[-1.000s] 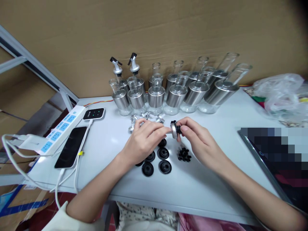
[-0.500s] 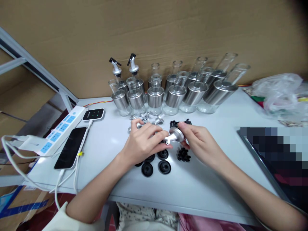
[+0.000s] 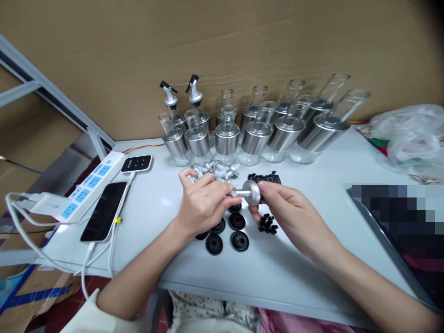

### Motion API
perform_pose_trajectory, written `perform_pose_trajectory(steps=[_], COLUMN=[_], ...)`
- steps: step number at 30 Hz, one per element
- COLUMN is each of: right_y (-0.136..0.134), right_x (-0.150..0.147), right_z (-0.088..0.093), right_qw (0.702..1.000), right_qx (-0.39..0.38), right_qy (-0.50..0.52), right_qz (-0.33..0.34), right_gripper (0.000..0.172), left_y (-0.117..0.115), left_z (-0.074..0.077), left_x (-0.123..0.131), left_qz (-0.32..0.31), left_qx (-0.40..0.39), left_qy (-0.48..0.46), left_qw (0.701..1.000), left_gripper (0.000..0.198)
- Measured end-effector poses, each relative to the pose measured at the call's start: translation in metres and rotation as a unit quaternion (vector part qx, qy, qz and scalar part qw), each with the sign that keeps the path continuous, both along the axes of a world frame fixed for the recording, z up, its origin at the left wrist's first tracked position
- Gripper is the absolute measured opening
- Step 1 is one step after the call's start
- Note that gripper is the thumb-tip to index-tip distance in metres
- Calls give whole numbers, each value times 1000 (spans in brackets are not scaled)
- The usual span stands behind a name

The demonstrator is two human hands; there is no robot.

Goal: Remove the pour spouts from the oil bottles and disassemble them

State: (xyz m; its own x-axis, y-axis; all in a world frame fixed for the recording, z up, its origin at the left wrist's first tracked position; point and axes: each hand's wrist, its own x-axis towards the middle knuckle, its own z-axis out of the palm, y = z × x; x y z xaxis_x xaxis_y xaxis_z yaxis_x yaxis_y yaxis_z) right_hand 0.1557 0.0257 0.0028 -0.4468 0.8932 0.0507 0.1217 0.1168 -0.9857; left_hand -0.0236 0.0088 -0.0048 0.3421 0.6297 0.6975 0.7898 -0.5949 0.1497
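Between my two hands is a silver pourer top (image 3: 251, 192), held level above the table. My left hand (image 3: 204, 199) pinches its thin spout end. The fingers of my right hand (image 3: 286, 203) close on its wide round base from the right. Under and in front of my hands lie several black round discs (image 3: 239, 241). A cluster of small black parts (image 3: 268, 224) sits below my right hand, and more black pieces (image 3: 264, 177) lie behind it. Silver pourer parts (image 3: 222, 169) are heaped behind my left hand.
Several glass bottles with metal sleeves (image 3: 227, 138) stand at the back; two carry pourers (image 3: 195, 95). At left are a power strip (image 3: 93, 181), a phone (image 3: 104, 212), a small white device (image 3: 136, 163) and cables. Plastic bags (image 3: 409, 134) and a dark pixelated object (image 3: 391, 226) are at right.
The silver pourer top has turned, so its spout now points left and its round base faces sideways. My fingers have shifted slightly around it. The view has moved a little.
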Motion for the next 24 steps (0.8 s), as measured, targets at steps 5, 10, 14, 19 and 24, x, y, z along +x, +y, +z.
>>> perform_pose_trajectory(steps=[5, 10, 14, 19, 24], right_y=[1, 2, 4, 7, 8], right_x=[1, 3, 4, 6, 8], right_z=[0, 3, 1, -5, -8], right_qw=[999, 989, 978, 924, 863], right_qx=[36, 128, 166, 339, 469], right_qy=[-18, -68, -125, -172, -182], right_qz=[3, -10, -8, -35, -43], right_gripper=[43, 30, 25, 12, 8], left_y=[-1, -1, 2, 4, 4], left_z=[0, 3, 2, 2, 4], left_x=[3, 3, 1, 0, 3], left_qz=[17, 16, -7, -17, -37], left_qx=[-66, -178, -293, -364, -432], left_qy=[-60, -144, -234, -312, -416], left_qw=[996, 973, 927, 878, 800], left_gripper=[45, 54, 57, 54, 54])
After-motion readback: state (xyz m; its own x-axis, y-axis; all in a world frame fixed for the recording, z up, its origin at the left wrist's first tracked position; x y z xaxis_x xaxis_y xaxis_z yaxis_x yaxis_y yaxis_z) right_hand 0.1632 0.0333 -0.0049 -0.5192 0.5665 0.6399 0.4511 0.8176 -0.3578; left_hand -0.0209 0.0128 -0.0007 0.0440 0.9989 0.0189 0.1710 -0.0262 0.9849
